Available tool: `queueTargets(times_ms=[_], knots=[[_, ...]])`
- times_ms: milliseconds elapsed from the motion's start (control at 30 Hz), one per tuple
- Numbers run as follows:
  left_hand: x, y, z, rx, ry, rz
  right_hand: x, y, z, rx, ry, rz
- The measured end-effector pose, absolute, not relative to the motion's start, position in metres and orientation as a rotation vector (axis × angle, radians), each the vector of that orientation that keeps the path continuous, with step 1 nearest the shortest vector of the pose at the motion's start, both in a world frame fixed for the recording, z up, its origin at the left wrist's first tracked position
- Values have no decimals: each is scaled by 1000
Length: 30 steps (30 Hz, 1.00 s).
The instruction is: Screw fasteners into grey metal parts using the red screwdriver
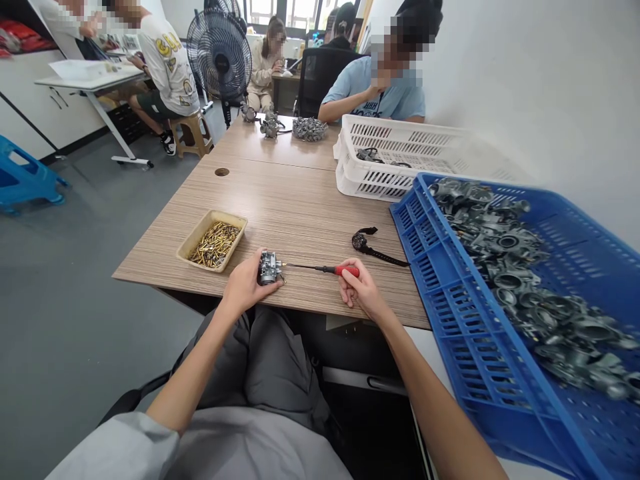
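My left hand point(246, 283) is closed around a small grey metal carburetor body point(269, 268) that rests on the wooden table point(280, 200) near its front edge. My right hand point(361, 288) grips the red handle of a screwdriver point(325, 269). Its thin shaft lies level and its tip touches the right side of the metal part. A beige tray of brass screws point(214, 240) sits just left of my left hand.
A blue crate point(450, 300) full of grey metal castings fills the right side. A white basket point(395, 157) stands behind it. A black wristwatch point(370, 245) lies mid-table. A person sits across the table; others and a fan point(220, 57) are farther back.
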<state>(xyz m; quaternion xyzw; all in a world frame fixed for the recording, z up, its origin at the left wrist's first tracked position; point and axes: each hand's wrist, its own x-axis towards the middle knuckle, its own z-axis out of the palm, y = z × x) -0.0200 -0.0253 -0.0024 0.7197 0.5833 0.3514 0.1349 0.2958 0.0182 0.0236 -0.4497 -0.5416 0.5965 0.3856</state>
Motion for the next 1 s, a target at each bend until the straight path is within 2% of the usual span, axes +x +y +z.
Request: queueTargets(times_ms=[833, 1000], knots=[[-20, -26, -2, 2071, 1699, 1007, 297, 19, 22, -1230, -1444, 1459], [-20, -26, -2, 2066, 1703, 1022, 298, 20, 21, -1130, -1414, 1522]])
